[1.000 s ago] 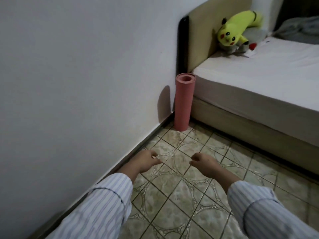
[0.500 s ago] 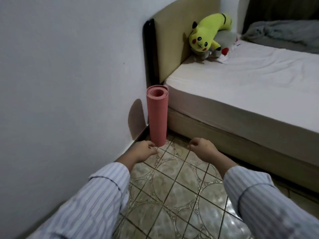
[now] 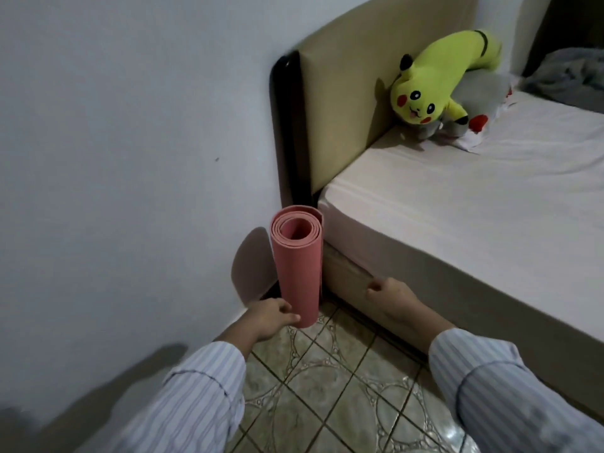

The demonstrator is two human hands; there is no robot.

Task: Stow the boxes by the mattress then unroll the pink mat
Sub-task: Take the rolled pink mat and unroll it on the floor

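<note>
The pink mat (image 3: 297, 266) stands upright, rolled, in the corner between the white wall and the bed base. My left hand (image 3: 269, 318) is at the roll's lower left, fingertips touching its side near the floor, not wrapped around it. My right hand (image 3: 390, 297) is to the right of the roll, in front of the bed base, fingers curled loosely with nothing in them. The mattress (image 3: 474, 204) with a white sheet lies on the right. No boxes are in view.
A beige headboard (image 3: 353, 103) stands against the wall behind the mat. A yellow plush toy (image 3: 434, 80) and a grey one lie at the bed's head, a grey blanket (image 3: 568, 80) beyond. Patterned floor tiles (image 3: 327, 397) run between wall and bed.
I have come closer to the corner; the mat now looks larger and nearer. My left hand has reached forward to touch the roll's base, and my right hand has moved up beside the bed base.
</note>
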